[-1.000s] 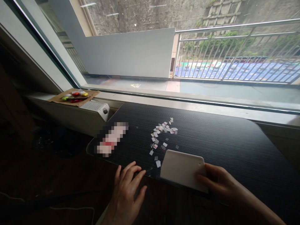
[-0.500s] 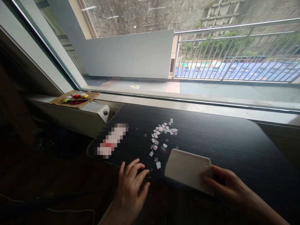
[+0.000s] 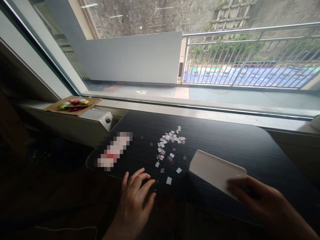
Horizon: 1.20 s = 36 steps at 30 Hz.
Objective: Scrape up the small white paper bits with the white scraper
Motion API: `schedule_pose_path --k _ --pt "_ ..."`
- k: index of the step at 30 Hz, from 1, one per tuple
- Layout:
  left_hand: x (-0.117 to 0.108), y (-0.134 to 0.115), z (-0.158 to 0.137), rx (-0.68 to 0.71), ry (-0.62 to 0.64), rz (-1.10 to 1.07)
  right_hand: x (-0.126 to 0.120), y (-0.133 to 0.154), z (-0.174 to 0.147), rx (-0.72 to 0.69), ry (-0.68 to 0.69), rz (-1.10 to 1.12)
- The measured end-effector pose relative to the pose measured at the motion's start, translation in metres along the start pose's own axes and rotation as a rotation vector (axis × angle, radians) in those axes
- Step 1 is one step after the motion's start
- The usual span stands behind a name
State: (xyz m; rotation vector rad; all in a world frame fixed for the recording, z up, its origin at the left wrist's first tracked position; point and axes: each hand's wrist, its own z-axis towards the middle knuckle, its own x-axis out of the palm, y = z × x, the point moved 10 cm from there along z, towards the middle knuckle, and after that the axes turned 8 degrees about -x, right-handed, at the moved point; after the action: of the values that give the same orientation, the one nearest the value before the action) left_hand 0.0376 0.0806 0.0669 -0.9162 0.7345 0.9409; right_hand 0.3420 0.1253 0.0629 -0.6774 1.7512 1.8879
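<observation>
My right hand [image 3: 260, 196] grips one end of a flat white plastic scraper [image 3: 217, 171] with rounded corners. The scraper is tilted above the right-hand part of the black table, its free edge facing left. Small paper and clear film scraps [image 3: 172, 136] lie scattered in a curved trail over the middle of the table, left of the scraper. Two of the nearer pieces, a white square [image 3: 169, 180] and a smaller one [image 3: 179, 170], sit between my hands. My left hand [image 3: 137, 191] rests at the table's near edge, fingers spread, holding nothing.
A blurred-out pink and red item [image 3: 115, 151] lies on the left of the black table [image 3: 225, 136]. On the sill, brown cardboard [image 3: 52, 106] carries several colourful small items beside a white vented box [image 3: 98, 116]. A large window stands behind the table.
My right hand has moved right with the scraper and tipped it more steeply. A paper square that the scraper was covering now shows. My left hand has stayed nearly in place.
</observation>
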Motion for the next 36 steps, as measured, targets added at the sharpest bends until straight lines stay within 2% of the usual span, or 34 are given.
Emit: schedule_pose_path --k 2,8,13,15,18,21,24,29,32,36 --pt "0.0 -0.002 0.001 0.008 -0.01 -0.011 0.0 0.001 0.003 -0.006 -0.018 0.02" --pt "-0.002 0.0 -0.002 0.012 -0.007 0.019 0.018 0.025 0.009 -0.054 0.099 -0.071" --pt "0.001 0.004 -0.006 0.016 0.004 0.029 0.035 0.043 0.007 -0.131 0.142 0.052" --pt "0.004 0.003 -0.006 0.023 0.026 0.034 0.042 0.044 0.005 -0.156 0.181 0.02" --pt "0.002 -0.002 -0.004 0.029 0.021 0.017 0.026 0.033 0.002 -0.117 0.123 -0.062" --pt "0.002 -0.015 0.008 0.035 0.029 -0.044 -0.004 0.014 -0.004 -0.004 0.001 0.012" --pt "0.014 -0.036 0.029 0.039 0.109 -0.127 -0.019 0.002 -0.009 0.074 -0.055 0.073" --pt "0.048 -0.065 0.061 0.076 0.289 -0.158 -0.022 -0.011 -0.013 0.125 -0.101 0.096" --pt "0.057 -0.067 0.069 0.084 0.305 -0.14 -0.023 -0.017 -0.017 0.139 -0.139 0.101" --pt "0.058 -0.066 0.068 0.09 0.292 -0.137 -0.016 -0.021 -0.017 0.133 -0.148 0.167"
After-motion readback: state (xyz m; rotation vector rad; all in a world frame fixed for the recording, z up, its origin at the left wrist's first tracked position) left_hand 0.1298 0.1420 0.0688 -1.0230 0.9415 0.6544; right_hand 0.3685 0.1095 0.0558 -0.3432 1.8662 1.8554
